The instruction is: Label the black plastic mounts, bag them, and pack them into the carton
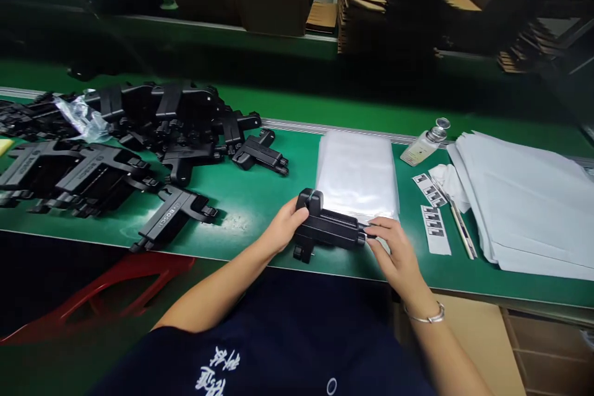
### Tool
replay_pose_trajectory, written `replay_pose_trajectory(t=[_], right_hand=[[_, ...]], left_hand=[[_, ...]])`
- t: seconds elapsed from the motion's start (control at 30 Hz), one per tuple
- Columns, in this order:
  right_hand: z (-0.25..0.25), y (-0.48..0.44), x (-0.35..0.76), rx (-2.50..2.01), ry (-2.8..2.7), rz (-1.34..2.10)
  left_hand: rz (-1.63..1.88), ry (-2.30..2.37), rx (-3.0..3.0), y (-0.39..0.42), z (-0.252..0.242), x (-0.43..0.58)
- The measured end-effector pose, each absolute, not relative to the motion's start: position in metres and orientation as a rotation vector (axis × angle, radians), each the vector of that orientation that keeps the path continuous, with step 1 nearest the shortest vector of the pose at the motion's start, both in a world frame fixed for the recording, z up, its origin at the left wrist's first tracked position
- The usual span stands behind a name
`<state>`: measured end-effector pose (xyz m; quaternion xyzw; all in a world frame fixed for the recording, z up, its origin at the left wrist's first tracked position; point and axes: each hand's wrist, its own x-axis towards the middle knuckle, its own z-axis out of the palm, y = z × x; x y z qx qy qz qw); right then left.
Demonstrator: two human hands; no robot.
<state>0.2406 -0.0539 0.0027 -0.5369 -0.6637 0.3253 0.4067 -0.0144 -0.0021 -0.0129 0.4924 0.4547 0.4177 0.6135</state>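
Nearest the body, at the front edge of the green surface (250,198), both hands hold one black plastic part (327,227) that lies flat with its long side running from 9 to 3 o'clock. The left hand (283,226) closes around the part's 9 o'clock end, thumb up against the raised block there. The right hand (394,253), with a thin bracelet (429,317) at the wrist, narrows its fingertips to a pinch on the 3 o'clock tip. Just past the part, at 12 o'clock and touching it, lies a flat stack of clear bags (357,173). The part sits at the near end of that stack and outside it. At 3 o'clock lie two strips of labels (435,229), a thin stick (461,226) and a crumpled white cloth (445,176), with a small bottle (426,143) at 2 o'clock on its side and a spread of white sheets (520,198) beyond them. From 9 round to 11 o'clock a heap of black parts (153,117) covers the surface, none in a bag, with one crumpled clear wrapper (83,117) among them. By these signs the work looks early: one part is in hand, many wait loose, and no bagged or labelled part shows anywhere. Low at 8 o'clock stands a red stool (106,291). Cardboard boxes (273,0) fill the far shelf at 12 o'clock.
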Motion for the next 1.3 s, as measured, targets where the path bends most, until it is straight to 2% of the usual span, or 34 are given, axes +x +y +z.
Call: replay_pose_trajectory(t=[0.2, 0.37, 0.6, 0.93, 1.07, 1.2, 1.3], right_hand=[[-0.019, -0.055, 0.237, -1.244, -1.428, 1.257], [-0.010, -0.054, 0.242, -1.364, -1.519, 1.051], [0.004, -0.051, 0.244, -1.268, -1.820, 0.842], [-0.037, -0.039, 0.237, -1.266, -1.488, 1.114], [-0.028, -0.043, 0.234, -1.309, -1.506, 1.145], [-0.001, -0.052, 0.228, -1.315, -1.608, 1.110], [0.015, -0.054, 0.224, -1.339, -1.639, 0.928]], left_hand=[[0.965, 0.956, 1.321, -0.008, -0.007, -0.014], [0.778, 0.798, 1.596, 0.000, 0.004, -0.031], [0.794, 0.749, 1.860, 0.003, -0.002, -0.048], [0.795, 0.809, 2.266, -0.017, 0.025, -0.038], [0.819, 0.831, 2.128, -0.016, 0.022, -0.039], [1.021, 0.950, 1.500, -0.012, 0.011, -0.038], [1.123, 0.950, 1.101, -0.010, 0.002, -0.035]])
